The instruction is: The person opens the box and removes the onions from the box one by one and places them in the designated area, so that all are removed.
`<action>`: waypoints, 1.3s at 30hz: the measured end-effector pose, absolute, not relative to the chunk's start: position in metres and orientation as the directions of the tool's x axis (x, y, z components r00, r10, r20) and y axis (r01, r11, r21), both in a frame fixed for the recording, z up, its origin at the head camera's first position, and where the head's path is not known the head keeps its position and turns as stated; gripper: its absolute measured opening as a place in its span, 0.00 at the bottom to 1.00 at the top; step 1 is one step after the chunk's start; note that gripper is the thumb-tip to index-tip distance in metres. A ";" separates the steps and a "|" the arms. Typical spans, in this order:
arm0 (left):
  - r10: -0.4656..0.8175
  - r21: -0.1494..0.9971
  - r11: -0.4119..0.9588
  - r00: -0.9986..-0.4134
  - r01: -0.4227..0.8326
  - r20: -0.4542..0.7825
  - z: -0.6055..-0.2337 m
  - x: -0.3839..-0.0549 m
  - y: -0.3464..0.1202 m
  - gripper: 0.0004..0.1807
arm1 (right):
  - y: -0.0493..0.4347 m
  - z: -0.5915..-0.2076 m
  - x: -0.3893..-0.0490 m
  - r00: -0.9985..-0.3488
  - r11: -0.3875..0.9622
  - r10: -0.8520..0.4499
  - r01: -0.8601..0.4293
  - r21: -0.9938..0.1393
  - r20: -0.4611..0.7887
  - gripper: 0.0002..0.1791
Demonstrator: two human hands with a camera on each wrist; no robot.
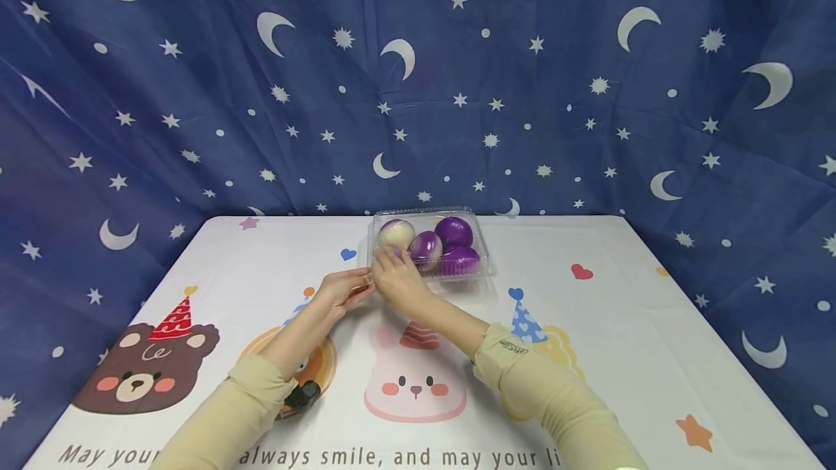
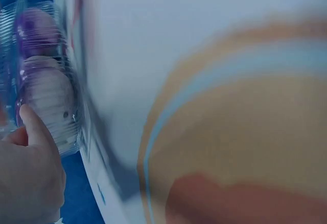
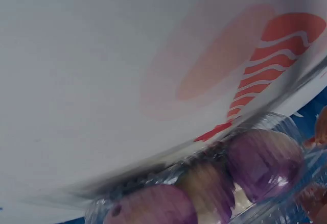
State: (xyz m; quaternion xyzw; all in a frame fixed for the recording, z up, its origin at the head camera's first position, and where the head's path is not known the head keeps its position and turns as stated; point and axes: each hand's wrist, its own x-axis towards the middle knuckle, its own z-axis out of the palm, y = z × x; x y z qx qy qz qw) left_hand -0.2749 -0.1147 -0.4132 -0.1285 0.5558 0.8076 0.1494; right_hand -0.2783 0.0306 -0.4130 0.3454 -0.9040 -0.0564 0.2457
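Observation:
A clear plastic clamshell box (image 1: 486, 252) stands toward the back of the table, holding several round purple-and-white vegetables (image 1: 453, 232) that look like onions or turnips. My left hand (image 1: 342, 289) grips the box's near left corner, thumb against the rim (image 2: 33, 132). Beside it my right hand (image 1: 401, 283) reaches over the front left of the box, its bent fingers pinching the rim near that corner; it covers part of one vegetable. In the right wrist view only a bit of fingers shows at the right edge, next to the vegetables (image 3: 265, 163).
A white tablecloth (image 1: 555, 267) printed with cartoon animals, hearts and lettering covers the table. A small black object (image 1: 302, 395) sits by the left sleeve cuff. Behind the table hangs a blue curtain (image 1: 431, 56) with moons and stars.

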 end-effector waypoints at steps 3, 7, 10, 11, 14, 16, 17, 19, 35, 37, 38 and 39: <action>0.095 0.865 -0.313 -0.919 -0.391 -0.382 -0.413 -0.275 -0.113 0.26 | 0.034 -0.410 -0.279 -0.644 0.755 -0.644 -0.622 0.207 0.412 0.12; 0.100 0.866 -0.308 -0.918 -0.395 -0.383 -0.414 -0.275 -0.113 0.26 | 0.036 -0.404 -0.278 -0.649 0.755 -0.642 -0.626 0.193 0.408 0.11; 0.102 0.869 -0.299 -0.919 -0.394 -0.382 -0.415 -0.274 -0.115 0.27 | 0.036 -0.403 -0.277 -0.634 0.748 -0.652 -0.629 0.215 0.416 0.13; 0.101 0.871 -0.288 -0.918 -0.397 -0.385 -0.415 -0.274 -0.115 0.27 | 0.037 -0.403 -0.276 -0.624 0.741 -0.660 -0.633 0.225 0.419 0.14; 0.103 0.881 -0.248 -0.915 -0.403 -0.389 -0.414 -0.272 -0.116 0.27 | 0.040 -0.407 -0.275 -0.574 0.713 -0.687 -0.650 0.261 0.447 0.15; 0.103 0.886 -0.231 -0.915 -0.403 -0.389 -0.414 -0.271 -0.117 0.26 | 0.044 -0.411 -0.275 -0.525 0.693 -0.702 -0.659 0.292 0.481 0.14; 0.103 0.889 -0.226 -0.917 -0.399 -0.385 -0.413 -0.271 -0.117 0.26 | 0.046 -0.413 -0.275 -0.500 0.683 -0.707 -0.666 0.300 0.500 0.14; 0.107 0.891 -0.224 -0.918 -0.395 -0.381 -0.413 -0.270 -0.118 0.26 | 0.051 -0.416 -0.275 -0.444 0.663 -0.713 -0.678 0.318 0.543 0.12; 0.136 0.899 -0.210 -0.922 -0.384 -0.362 -0.414 -0.260 -0.125 0.26 | 0.083 -0.421 -0.266 -0.281 0.611 -0.671 -0.734 0.297 0.686 0.07; 0.133 0.903 -0.203 -0.924 -0.379 -0.358 -0.414 -0.259 -0.126 0.26 | 0.086 -0.420 -0.264 -0.286 0.612 -0.656 -0.742 0.272 0.698 0.08; 0.132 0.905 -0.199 -0.925 -0.376 -0.356 -0.414 -0.259 -0.127 0.27 | 0.089 -0.420 -0.263 -0.290 0.613 -0.648 -0.747 0.256 0.704 0.08; 0.129 0.907 -0.194 -0.926 -0.374 -0.355 -0.415 -0.258 -0.128 0.26 | 0.090 -0.419 -0.262 -0.296 0.612 -0.639 -0.755 0.236 0.710 0.08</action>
